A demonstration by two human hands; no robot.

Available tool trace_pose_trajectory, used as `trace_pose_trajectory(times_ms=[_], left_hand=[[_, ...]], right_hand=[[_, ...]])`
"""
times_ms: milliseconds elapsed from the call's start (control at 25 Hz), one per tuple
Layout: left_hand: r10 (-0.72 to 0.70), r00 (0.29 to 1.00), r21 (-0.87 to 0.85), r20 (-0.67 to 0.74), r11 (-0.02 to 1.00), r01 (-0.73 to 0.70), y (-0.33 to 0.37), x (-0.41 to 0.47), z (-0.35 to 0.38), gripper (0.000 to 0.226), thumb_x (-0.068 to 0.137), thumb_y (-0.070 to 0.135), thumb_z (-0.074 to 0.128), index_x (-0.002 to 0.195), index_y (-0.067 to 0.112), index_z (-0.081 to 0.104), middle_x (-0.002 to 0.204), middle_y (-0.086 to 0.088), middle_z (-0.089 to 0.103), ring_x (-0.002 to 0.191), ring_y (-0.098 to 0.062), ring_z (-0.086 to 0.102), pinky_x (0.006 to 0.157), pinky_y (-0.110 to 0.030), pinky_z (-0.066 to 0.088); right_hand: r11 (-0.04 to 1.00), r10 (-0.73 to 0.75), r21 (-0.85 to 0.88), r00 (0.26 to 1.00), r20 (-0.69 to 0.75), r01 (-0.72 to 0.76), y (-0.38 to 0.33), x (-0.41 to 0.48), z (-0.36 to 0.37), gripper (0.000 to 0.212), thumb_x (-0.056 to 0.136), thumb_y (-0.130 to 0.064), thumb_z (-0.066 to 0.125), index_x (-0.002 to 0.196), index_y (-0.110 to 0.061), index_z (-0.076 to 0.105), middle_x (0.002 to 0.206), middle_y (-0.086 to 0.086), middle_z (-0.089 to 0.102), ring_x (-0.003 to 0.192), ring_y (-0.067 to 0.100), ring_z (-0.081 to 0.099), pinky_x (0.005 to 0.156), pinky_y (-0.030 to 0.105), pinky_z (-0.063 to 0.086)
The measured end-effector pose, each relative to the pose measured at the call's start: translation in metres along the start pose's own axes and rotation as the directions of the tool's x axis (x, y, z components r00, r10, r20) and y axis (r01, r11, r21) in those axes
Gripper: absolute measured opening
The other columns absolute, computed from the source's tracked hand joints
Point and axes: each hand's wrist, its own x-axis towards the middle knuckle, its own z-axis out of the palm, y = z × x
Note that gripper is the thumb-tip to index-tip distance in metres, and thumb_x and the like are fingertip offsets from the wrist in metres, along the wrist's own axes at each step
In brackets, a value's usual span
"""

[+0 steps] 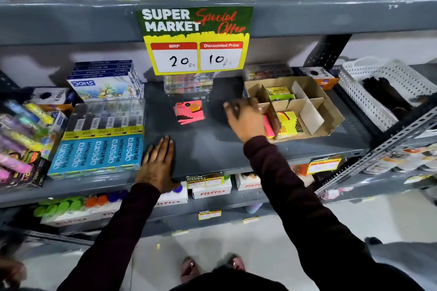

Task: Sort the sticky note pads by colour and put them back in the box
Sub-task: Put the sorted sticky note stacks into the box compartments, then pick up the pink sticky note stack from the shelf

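Observation:
A small stack of pink sticky note pads point(189, 112) lies on the dark grey shelf point(208, 146). To its right stands a cardboard box point(331, 116) with dividers. Yellow pads point(287, 124) and a pink pad point(268, 128) fill its front compartments, and green and yellow pads point(280, 93) sit at the back. My right hand point(244, 118) hovers at the box's left wall, fingers spread, nothing seen in it. Flat on the shelf's front edge rests my left hand point(158, 164), palm down and empty.
Apsara pencil packs point(99, 149) and Doms boxes point(104, 82) stand to the left. A price sign point(196, 40) hangs above. Clear cases point(189, 82) sit at the back, and a white perforated basket point(387, 87) is to the right. Highlighters point(21, 130) crowd the far left.

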Motion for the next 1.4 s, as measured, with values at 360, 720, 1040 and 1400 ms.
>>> trace_pose_trajectory(times_ms=[360,720,1040,1400], left_hand=[[-0.006,0.999,0.038,-0.035,0.999,0.007,0.001,0.005,0.002,0.107,0.073,0.051,0.069,0.146,0.006,0.006,0.157,-0.015,0.008,0.143,-0.032,0.019,0.117,-0.046,0.016],[0.001,0.998,0.041,-0.056,0.999,0.002,-0.002,0.003,0.004,0.115,0.064,0.059,0.069,0.146,0.005,0.009,0.158,-0.013,0.011,0.143,-0.030,0.020,0.118,-0.045,0.013],[-0.009,1.000,0.010,-0.021,1.000,0.010,-0.004,0.003,0.007,0.122,0.056,0.055,0.072,0.146,0.007,0.004,0.158,-0.015,0.008,0.145,-0.029,0.013,0.119,-0.045,0.007],[-0.003,0.999,-0.013,-0.034,1.000,0.003,-0.002,0.001,0.005,0.120,0.061,0.057,0.071,0.146,0.006,0.004,0.159,-0.014,0.006,0.145,-0.028,0.010,0.119,-0.045,0.008]], right_hand=[[0.986,0.129,-0.150,0.884,0.449,-0.068,-0.059,0.024,0.107,0.112,0.068,-0.075,0.060,0.142,0.004,0.032,0.141,0.024,0.041,0.134,0.037,0.033,0.116,0.042,0.023],[0.971,0.074,-0.237,0.889,0.452,0.040,-0.057,0.031,0.113,0.095,0.071,-0.062,0.065,0.133,0.007,0.040,0.134,0.024,0.041,0.126,0.041,0.037,0.113,0.041,0.027],[0.981,-0.002,-0.155,0.810,0.587,0.114,-0.019,0.021,0.082,0.086,0.068,-0.054,0.074,0.133,-0.008,0.042,0.137,0.015,0.040,0.133,0.034,0.030,0.118,0.040,0.019],[0.975,-0.059,-0.149,0.843,0.534,0.163,-0.018,0.012,0.072,0.074,0.071,-0.047,0.074,0.128,-0.010,0.048,0.132,0.014,0.048,0.126,0.034,0.044,0.112,0.037,0.028]])
